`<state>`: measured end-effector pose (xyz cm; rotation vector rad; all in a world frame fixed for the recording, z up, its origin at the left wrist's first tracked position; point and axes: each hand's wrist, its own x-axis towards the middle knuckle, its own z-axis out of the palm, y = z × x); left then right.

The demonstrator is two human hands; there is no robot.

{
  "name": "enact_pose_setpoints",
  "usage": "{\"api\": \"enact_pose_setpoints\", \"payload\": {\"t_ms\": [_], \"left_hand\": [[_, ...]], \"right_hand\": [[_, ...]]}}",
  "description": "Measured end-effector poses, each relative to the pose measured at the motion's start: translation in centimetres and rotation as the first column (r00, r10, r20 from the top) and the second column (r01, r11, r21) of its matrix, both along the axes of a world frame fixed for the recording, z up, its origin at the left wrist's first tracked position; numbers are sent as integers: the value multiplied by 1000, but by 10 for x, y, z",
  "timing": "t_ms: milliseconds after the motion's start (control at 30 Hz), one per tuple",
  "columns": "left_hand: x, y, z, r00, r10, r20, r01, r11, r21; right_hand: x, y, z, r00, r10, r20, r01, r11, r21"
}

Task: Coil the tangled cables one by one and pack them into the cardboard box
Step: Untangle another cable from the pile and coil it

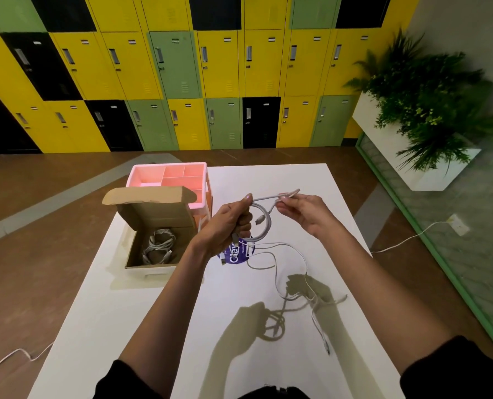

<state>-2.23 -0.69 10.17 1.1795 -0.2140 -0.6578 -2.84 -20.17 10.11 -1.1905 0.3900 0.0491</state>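
Yellow, green and black lockers (176, 64) line the wall behind a white table (297, 180). Above it, the left hand (225, 226) grips a grey cable coil (269, 223); the right hand (305, 211) pinches its free end. Beneath them a tangle (311, 299) of cables lies on the table. Leftward, an open box (156, 210) holds coiled cables (159, 246), beside a pink tray (144, 171).

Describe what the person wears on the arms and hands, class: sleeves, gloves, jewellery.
The left hand and right hand are bare: no gloves, and no rings or watch show. Both forearms are uncovered. A black left sleeve and a black right sleeve end near the elbows, plain, with no markings visible.
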Motion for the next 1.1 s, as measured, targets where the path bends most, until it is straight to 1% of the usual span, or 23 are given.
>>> {"api": "enact_pose_setpoints", "payload": {"t_ms": [67,167,267,300,367,400,467,533,633,700,767,833,900,967,1033,1100], "left_hand": [[-1,-2,0,1000,4,19,-5,1000,28],[-1,-5,-1,996,41,79,-48,995,87],[-1,-6,-1,986,109,123,-124,984,127],[-1,-5,-2,983,124,136,-143,980,140],[0,-4,-3,977,138,160,-164,973,162],[-1,-5,-3,975,141,169,-170,971,170],[-2,-6,-3,971,150,185,-184,966,184],[-3,-8,-2,964,173,200,-211,960,184],[-1,-10,-3,957,201,211,-235,960,152],[3,-9,-6,948,222,229,-261,952,158],[7,-7,-10,932,263,250,-314,930,191],[9,-5,-14,920,295,259,-353,910,217],[9,-4,-17,919,299,256,-359,904,233],[8,-4,-17,921,291,259,-355,902,248],[6,-5,-16,920,286,268,-354,899,257],[5,-6,-15,914,291,284,-369,887,278]], "right_hand": [[-3,6,5,994,80,-68,-81,997,-12],[-5,13,8,953,253,-167,-270,959,-87],[-10,17,12,885,432,-173,-460,871,-172],[-12,18,15,862,479,-165,-504,847,-169],[-15,19,19,828,537,-164,-559,815,-154],[-15,18,19,821,546,-170,-570,802,-179],[-15,20,19,827,535,-174,-563,785,-260],[-13,24,19,852,495,-173,-524,792,-313],[-10,27,20,885,426,-189,-464,847,-261],[-11,27,21,886,410,-217,-456,857,-241],[-12,26,22,902,352,-249,-420,848,-324],[-13,25,21,925,304,-226,-377,802,-464],[-14,26,23,925,333,-184,-374,713,-592],[-15,29,26,930,338,-144,-342,655,-674],[-16,32,29,954,293,-69,-247,630,-736],[-15,34,31,959,282,-31,-195,577,-793]]}}
